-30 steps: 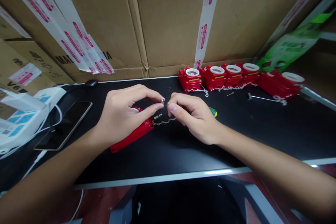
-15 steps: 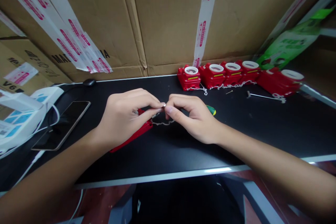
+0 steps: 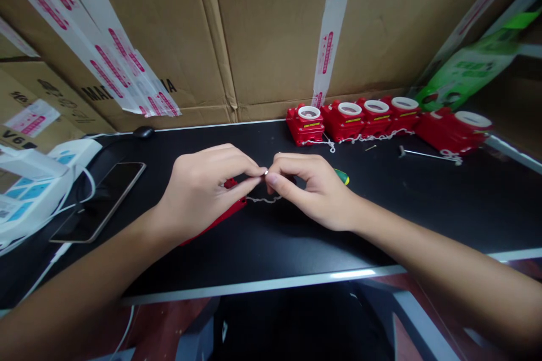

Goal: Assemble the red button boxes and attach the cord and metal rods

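My left hand (image 3: 203, 189) and my right hand (image 3: 311, 189) meet fingertip to fingertip above the black table (image 3: 275, 248). Both are closed in a pinch on a tiny silver metal piece (image 3: 266, 172) between them. A red plastic box (image 3: 226, 211) lies on the table under my left hand, mostly hidden by it. A thin white chain (image 3: 265, 199) runs from the box toward my right hand. A green-tipped tool (image 3: 342, 177) pokes out behind my right hand.
A row of several red boxes with white round tops (image 3: 375, 118) lines the back of the table, with white chains, a small screw and a metal rod (image 3: 427, 155) before them. A phone (image 3: 99, 200) and white device (image 3: 38, 180) lie left. Cardboard walls stand behind.
My two hands have closed the small gap between their fingertips and sunk slightly toward the table; both now pinch the metal piece together. The red box stays put.
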Action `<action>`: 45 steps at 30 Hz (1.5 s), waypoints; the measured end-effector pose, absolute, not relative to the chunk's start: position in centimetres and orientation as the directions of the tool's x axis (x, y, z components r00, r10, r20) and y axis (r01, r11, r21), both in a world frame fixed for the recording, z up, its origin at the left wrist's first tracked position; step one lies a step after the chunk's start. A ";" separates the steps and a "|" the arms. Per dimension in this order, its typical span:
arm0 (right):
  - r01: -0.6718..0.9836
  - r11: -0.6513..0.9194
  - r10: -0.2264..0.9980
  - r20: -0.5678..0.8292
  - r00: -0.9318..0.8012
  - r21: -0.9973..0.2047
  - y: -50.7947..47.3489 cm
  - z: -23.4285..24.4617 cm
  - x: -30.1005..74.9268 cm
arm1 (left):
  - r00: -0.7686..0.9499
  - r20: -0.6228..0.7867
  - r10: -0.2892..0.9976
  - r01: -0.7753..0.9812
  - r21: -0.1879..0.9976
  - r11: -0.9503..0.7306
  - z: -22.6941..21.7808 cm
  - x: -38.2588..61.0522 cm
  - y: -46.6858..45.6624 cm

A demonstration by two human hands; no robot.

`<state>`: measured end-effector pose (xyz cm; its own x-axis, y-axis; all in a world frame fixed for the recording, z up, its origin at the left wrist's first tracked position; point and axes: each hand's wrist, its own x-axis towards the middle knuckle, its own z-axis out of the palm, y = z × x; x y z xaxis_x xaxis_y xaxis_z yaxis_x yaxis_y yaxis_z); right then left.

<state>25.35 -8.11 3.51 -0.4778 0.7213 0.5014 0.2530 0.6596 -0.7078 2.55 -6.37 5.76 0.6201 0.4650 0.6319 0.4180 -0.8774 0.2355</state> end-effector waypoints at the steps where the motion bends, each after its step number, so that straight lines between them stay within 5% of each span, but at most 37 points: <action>1: 0.259 0.653 0.730 0.500 -0.465 -0.712 -8.1 3.5 25.3 | 0.621 0.629 0.468 0.427 0.230 -0.875 5.8 2.5 -6.3; 6: 0.266 0.566 0.817 0.486 -0.311 -0.780 -7.8 3.2 25.3 | 0.617 0.609 0.498 0.481 0.208 -0.852 5.8 2.5 -6.3; 12: 0.247 0.650 0.760 0.617 -0.202 -0.719 -7.4 2.8 25.6 | 0.544 0.567 0.619 0.574 0.286 -0.767 6.0 3.0 -6.6; 22: 0.152 0.521 0.850 0.495 -0.182 -0.840 -7.8 3.1 25.4 | 0.504 0.522 0.688 0.589 0.375 -0.716 6.1 2.9 -6.5; 31: 0.310 0.696 0.717 0.647 -0.259 -0.648 -8.0 3.2 25.4 | 0.507 0.527 0.682 0.590 0.365 -0.720 6.0 2.9 -6.7; 45: 0.365 0.690 0.720 0.643 -0.260 -0.625 -8.2 3.3 25.5 | 0.519 0.539 0.663 0.592 0.332 -0.734 6.0 3.1 -6.6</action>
